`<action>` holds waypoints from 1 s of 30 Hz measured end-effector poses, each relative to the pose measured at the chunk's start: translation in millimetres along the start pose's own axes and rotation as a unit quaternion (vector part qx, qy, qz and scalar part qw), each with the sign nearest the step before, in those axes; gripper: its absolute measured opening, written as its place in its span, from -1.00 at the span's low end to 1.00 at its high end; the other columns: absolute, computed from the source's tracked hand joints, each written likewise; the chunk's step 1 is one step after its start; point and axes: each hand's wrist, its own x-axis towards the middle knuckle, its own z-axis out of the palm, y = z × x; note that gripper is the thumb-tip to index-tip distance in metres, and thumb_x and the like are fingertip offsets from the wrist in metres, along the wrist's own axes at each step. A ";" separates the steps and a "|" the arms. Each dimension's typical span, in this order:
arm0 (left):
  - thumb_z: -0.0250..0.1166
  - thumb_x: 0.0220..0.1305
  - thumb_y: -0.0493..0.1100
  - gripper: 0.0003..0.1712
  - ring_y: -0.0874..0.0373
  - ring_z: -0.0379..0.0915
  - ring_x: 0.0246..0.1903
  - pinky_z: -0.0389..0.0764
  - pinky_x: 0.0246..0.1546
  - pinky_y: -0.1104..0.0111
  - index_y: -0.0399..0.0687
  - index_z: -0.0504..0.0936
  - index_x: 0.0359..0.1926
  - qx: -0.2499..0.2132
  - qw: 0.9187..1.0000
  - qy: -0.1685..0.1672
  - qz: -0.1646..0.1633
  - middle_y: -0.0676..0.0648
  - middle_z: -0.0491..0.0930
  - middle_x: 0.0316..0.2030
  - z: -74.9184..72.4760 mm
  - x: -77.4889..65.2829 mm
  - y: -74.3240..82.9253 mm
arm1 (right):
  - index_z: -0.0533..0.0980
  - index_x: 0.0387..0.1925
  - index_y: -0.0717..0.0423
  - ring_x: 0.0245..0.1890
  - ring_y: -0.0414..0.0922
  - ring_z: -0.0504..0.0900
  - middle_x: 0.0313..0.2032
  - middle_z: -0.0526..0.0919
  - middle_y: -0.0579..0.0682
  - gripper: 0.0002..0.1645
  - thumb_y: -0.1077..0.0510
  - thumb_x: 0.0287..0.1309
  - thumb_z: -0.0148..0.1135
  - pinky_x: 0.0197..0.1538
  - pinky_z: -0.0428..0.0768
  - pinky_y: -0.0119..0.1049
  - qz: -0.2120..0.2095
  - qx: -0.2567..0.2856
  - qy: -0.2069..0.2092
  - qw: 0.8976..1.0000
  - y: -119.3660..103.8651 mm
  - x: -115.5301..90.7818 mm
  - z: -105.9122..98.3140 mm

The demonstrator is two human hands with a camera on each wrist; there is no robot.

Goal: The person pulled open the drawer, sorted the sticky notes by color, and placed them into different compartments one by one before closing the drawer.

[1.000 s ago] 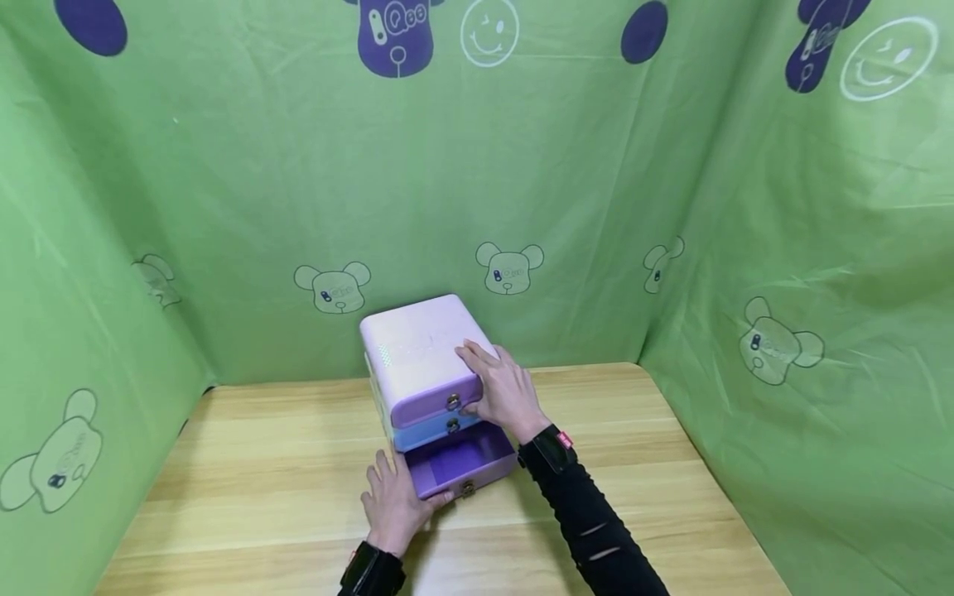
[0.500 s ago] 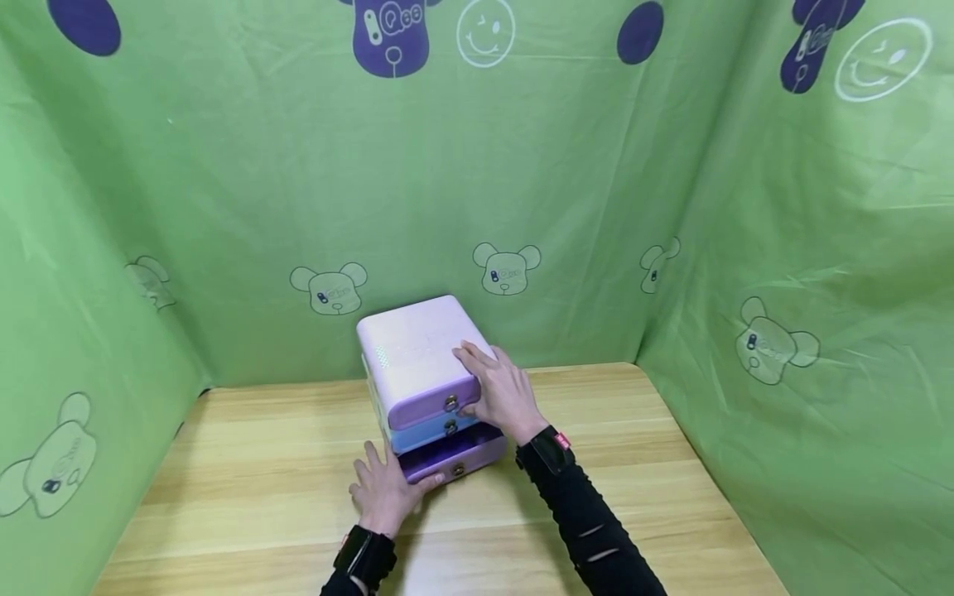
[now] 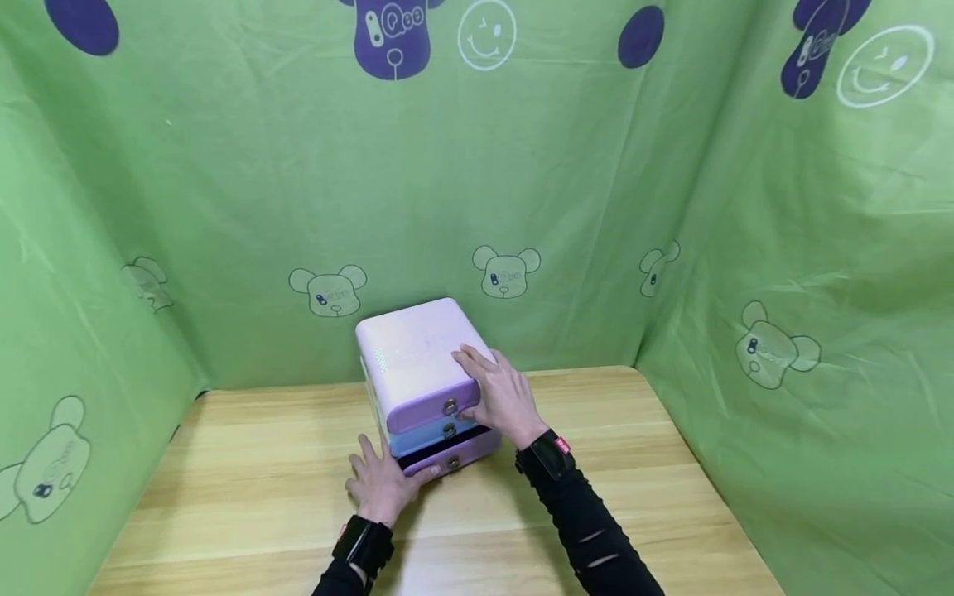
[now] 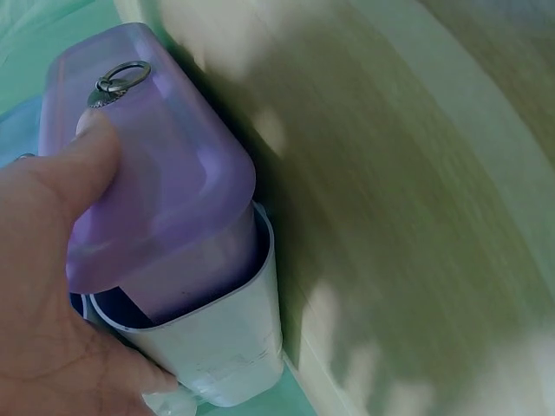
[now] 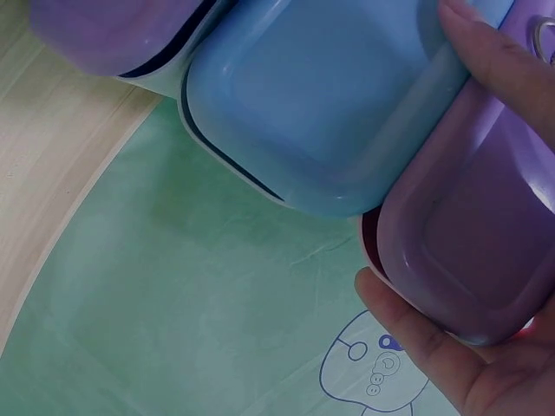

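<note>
A small three-drawer box (image 3: 421, 356) with a pale pink top stands against the back cloth. Its drawer fronts are purple at the top, blue in the middle (image 5: 303, 95) and purple at the bottom. The bottom drawer (image 4: 173, 165) sticks out slightly, leaving a dark gap above it. My left hand (image 3: 383, 487) presses its thumb on that drawer's front near the ring pull (image 4: 121, 82), its fingers spread along the box's left side. My right hand (image 3: 507, 401) grips the box's upper right corner, thumb on the front, fingers over the top and side.
A light wood table (image 3: 246, 472) lies under the box. Green cloth walls (image 3: 224, 165) printed with bear heads rise behind and on both sides. The box's back is close to the rear cloth.
The bottom drawer has slid inward from well pulled out to nearly closed, with my left hand moving forward against it. My right hand keeps its hold on the upper corner.
</note>
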 end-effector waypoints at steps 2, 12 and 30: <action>0.46 -0.20 0.57 0.56 -0.63 0.11 0.36 0.51 0.03 -0.45 -0.07 -0.09 0.62 0.001 1.000 -0.001 0.001 -0.53 -0.09 0.54 -0.8 1.5 0.6 | 0.37 0.43 -0.21 0.28 0.30 0.54 0.44 0.46 -0.09 0.35 -0.13 -0.58 0.81 -0.04 0.75 0.18 0.001 0.000 0.000 1.000 0.1 0.8 -0.2; 0.39 -0.11 0.58 0.48 -0.61 0.13 0.35 0.55 -0.02 -0.40 -0.06 -0.07 0.62 0.014 1.000 0.002 0.004 -0.48 -0.07 0.55 -0.4 6.9 0.6 | 0.39 0.42 -0.22 0.30 0.28 0.53 0.43 0.47 -0.10 0.34 -0.12 -0.58 0.81 -0.03 0.74 0.19 0.006 0.008 -0.003 1.000 -0.4 2.1 -2.6; 0.27 -0.02 0.64 0.46 -0.63 0.07 0.39 0.57 -0.06 -0.41 -0.06 -0.14 0.63 0.033 0.999 0.000 0.011 -0.41 0.00 0.56 3.5 12.5 -5.4 | 0.38 0.43 -0.20 0.29 0.29 0.54 0.43 0.47 -0.10 0.34 -0.12 -0.57 0.81 -0.01 0.74 0.18 0.008 0.004 -0.003 1.000 -2.5 0.6 -2.0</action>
